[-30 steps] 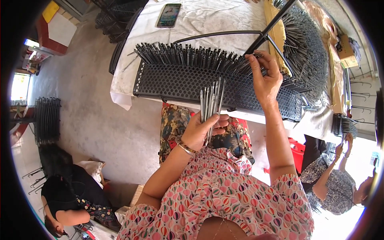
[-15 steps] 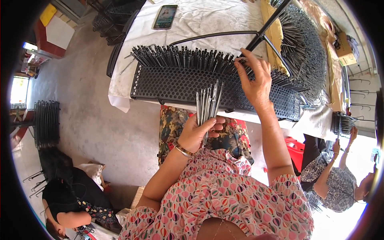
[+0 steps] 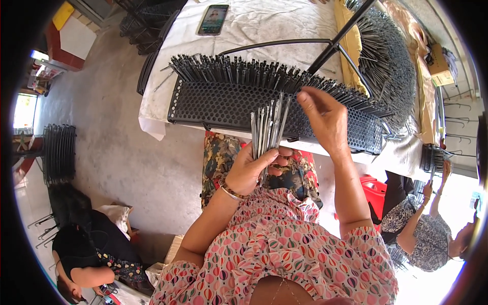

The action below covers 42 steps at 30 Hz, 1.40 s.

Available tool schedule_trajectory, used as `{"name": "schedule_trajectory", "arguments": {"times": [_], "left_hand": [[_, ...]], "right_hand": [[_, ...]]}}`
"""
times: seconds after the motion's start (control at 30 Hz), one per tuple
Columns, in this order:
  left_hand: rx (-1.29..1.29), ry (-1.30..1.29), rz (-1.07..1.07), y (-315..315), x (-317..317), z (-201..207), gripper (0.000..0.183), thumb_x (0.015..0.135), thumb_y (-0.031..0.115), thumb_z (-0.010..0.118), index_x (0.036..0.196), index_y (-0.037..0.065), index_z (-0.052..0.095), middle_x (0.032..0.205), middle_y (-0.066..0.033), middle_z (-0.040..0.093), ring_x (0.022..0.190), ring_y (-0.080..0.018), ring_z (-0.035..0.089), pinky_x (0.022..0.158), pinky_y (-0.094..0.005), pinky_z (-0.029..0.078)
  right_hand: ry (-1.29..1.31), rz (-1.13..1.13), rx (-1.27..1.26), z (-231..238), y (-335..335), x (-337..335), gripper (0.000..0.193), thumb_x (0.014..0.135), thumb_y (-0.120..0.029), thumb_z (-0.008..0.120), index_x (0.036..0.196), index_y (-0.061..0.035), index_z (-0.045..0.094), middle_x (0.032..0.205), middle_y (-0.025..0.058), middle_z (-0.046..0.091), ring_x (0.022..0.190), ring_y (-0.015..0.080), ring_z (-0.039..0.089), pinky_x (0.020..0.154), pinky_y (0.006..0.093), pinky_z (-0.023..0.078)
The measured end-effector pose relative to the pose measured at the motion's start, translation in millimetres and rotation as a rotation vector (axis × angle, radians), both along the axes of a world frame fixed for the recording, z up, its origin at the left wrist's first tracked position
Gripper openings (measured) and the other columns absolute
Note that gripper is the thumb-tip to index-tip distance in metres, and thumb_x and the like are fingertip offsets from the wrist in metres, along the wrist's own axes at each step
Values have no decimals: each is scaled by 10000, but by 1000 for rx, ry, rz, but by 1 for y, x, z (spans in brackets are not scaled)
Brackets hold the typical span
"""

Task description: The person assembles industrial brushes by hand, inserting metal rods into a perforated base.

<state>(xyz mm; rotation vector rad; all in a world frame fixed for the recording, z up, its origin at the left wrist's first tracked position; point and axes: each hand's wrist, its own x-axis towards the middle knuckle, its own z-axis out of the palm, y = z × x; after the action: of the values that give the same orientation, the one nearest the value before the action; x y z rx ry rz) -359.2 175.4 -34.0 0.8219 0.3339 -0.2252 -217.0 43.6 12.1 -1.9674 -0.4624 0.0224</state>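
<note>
My left hand point(image 3: 254, 165) is closed round a bundle of thin silvery metal rods point(image 3: 267, 127), held upright in front of the rack with the tips fanning slightly. To its right, my right hand point(image 3: 325, 119) hovers over the perforated black rack point(image 3: 223, 104). Its thumb and forefinger come together near the tallest rod tips, and whatever lies between them cannot be made out. Many dark rods point(image 3: 229, 71) stand packed in rows along the far part of the rack.
The rack sits on a table with a white cloth point(image 3: 274, 23), along with a phone point(image 3: 213, 20). A heap of dark rods point(image 3: 386, 66) lies at the far right. One person point(image 3: 422, 229) works at right, another point(image 3: 96, 254) at lower left. A red container point(image 3: 373, 193) stands at right.
My right hand has come down and toward me from the standing rods to near the tips of the bundle. The left hand with its rods has stayed almost still.
</note>
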Motion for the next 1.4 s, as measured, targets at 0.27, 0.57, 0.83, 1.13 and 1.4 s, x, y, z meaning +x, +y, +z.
{"name": "schedule_trajectory", "arguments": {"times": [0.27, 0.57, 0.83, 1.13, 1.4], "left_hand": [[-55, -36, -112, -5, 4, 5, 337, 928, 134, 520, 1245, 30, 470, 1136, -140, 604, 978, -193, 614, 730, -303, 545], [-72, 12, -39, -14, 14, -8, 339, 920, 156, 542, 1211, -7, 484, 1101, -147, 608, 979, -207, 612, 812, -333, 529], [-195, 0, 10, -11, 11, -12, 264, 913, 92, 521, 1137, -48, 519, 1078, -161, 605, 988, -231, 610, 876, -361, 511], [-132, 46, 34, -13, 12, -18, 285, 918, 91, 526, 1168, -44, 512, 1137, -166, 585, 1046, -231, 589, 909, -325, 497], [-211, 114, 69, -11, 11, -15, 260, 912, 130, 547, 1097, -53, 549, 1084, -155, 611, 1002, -235, 613, 890, -314, 509]], "right_hand": [[489, 142, 107, 4, -13, 13, 248, 856, -195, 652, 974, 22, 654, 798, 62, 671, 618, 66, 553, 522, 203, 430], [-70, -81, 302, 20, -19, 42, 207, 873, -125, 633, 993, 44, 631, 841, 72, 677, 773, 88, 618, 680, 205, 480], [-286, -105, 109, 3, -18, 43, 209, 840, -97, 662, 1022, 0, 630, 834, 79, 678, 730, 75, 609, 660, 212, 472], [-388, -153, 99, -3, -14, 39, 192, 832, -80, 664, 1004, -6, 622, 837, 86, 681, 725, 91, 631, 639, 223, 477], [-469, -135, 13, -4, -12, 36, 192, 824, -81, 666, 1008, -35, 632, 851, 89, 669, 756, 148, 644, 672, 262, 494]]}}
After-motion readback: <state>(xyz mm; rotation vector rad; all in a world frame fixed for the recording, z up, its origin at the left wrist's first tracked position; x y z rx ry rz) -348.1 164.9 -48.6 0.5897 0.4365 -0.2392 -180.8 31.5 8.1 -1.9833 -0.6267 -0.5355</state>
